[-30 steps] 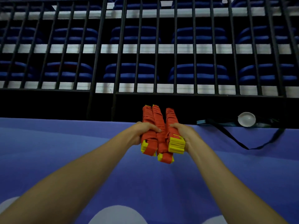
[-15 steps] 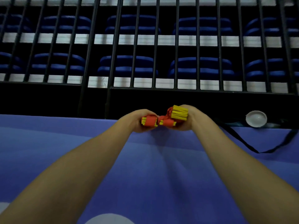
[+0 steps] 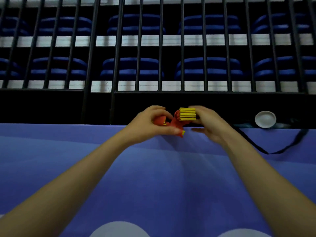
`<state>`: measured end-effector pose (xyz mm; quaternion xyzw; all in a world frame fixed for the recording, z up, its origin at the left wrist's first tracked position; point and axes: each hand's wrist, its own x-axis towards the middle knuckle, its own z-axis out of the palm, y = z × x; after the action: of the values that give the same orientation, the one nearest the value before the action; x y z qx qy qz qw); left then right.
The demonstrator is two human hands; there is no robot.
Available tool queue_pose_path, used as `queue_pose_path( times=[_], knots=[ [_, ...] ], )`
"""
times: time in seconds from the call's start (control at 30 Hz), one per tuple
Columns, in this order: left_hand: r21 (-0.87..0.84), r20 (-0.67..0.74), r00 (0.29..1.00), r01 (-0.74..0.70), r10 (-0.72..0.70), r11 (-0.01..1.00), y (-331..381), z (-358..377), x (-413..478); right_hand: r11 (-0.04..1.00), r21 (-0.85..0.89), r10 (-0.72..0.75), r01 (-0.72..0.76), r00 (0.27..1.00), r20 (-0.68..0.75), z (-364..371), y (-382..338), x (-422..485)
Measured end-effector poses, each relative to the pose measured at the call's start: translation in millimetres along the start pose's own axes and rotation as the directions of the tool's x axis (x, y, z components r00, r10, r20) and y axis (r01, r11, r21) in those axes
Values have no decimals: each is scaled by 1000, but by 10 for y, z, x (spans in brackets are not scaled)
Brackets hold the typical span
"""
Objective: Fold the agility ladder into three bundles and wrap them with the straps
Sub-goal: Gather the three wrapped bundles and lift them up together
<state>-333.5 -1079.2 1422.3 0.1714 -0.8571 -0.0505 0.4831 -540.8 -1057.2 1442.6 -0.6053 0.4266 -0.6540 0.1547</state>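
The folded agility ladder [image 3: 177,121], yellow rungs wrapped in red-orange straps, is held end-on above the far edge of the blue surface [image 3: 153,177]. My left hand [image 3: 150,124] grips the left bundles, thumb underneath across the red strap. Beside it, my right hand [image 3: 207,124] holds the right bundle, whose stacked yellow rung ends [image 3: 187,114] face me. The rest of the bundles' length is hidden behind the hands.
A black strap [image 3: 266,151] loops over the blue surface at the right, near a white bowl-shaped object [image 3: 265,119]. A black barred railing [image 3: 159,48] stands just beyond, with rows of blue seats [image 3: 131,69] behind it.
The bundles have tipped from lying lengthwise toward me to end-on, and both hands have lifted them up and away. The right bundle now sits higher than the left ones.
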Motion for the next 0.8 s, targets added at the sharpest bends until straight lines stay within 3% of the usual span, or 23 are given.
queue_pose_path(
  times=[0.03,0.1,0.17,0.27,0.5,0.6,0.73,0.8],
  knots=[
    [98,1,992,-125,126,987,-38,17,-7,984,-73,-162,161,987,-14,-22,-43,-95],
    [262,70,949,-315,307,912,-112,64,7,910,-77,-391,408,904,170,-76,-97,-297],
    [397,72,885,-449,461,801,-184,144,33,845,-93,-463,526,809,363,-78,-51,-407],
    [555,-48,720,-556,692,618,-301,276,131,723,-196,-566,662,731,380,13,115,-350],
    [697,-127,675,-461,727,549,-393,339,387,513,-404,-778,757,609,153,-90,354,-22],
    [715,-225,708,-347,670,607,-628,344,493,460,-484,-821,744,564,87,-185,491,63],
    [697,-277,744,-280,608,660,-968,441,542,434,-508,-802,744,576,158,-246,636,188],
    [669,-383,741,-189,552,718,-1051,487,539,459,-489,-782,742,599,175,-242,683,231]
  ],
)
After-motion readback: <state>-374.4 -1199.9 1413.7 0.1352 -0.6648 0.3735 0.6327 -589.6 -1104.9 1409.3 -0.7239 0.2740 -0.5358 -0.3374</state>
